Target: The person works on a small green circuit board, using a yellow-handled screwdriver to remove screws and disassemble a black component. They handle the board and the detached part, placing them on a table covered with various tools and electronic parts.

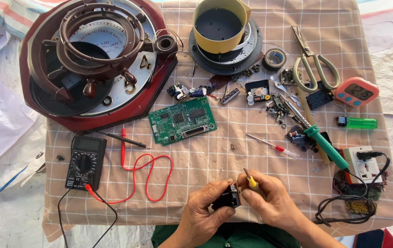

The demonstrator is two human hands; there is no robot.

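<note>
A small black module [227, 198] is sitting low at the near edge of the checked cloth [215, 151], pinched between both hands. The left hand [204, 212] is wrapping its fingers closely around the module's left side, thumb pressing underneath. The right hand [270, 197] is gripping a yellow-handled screwdriver [250, 180] tightly, with its thumb lying against the module; where the tip is, I cannot tell. Farther up the cloth are lying a green circuit board [183, 121], a red-handled screwdriver [272, 146] and a green soldering iron [318, 137]. A black multimeter [85, 162] is resting well to the left.
</note>
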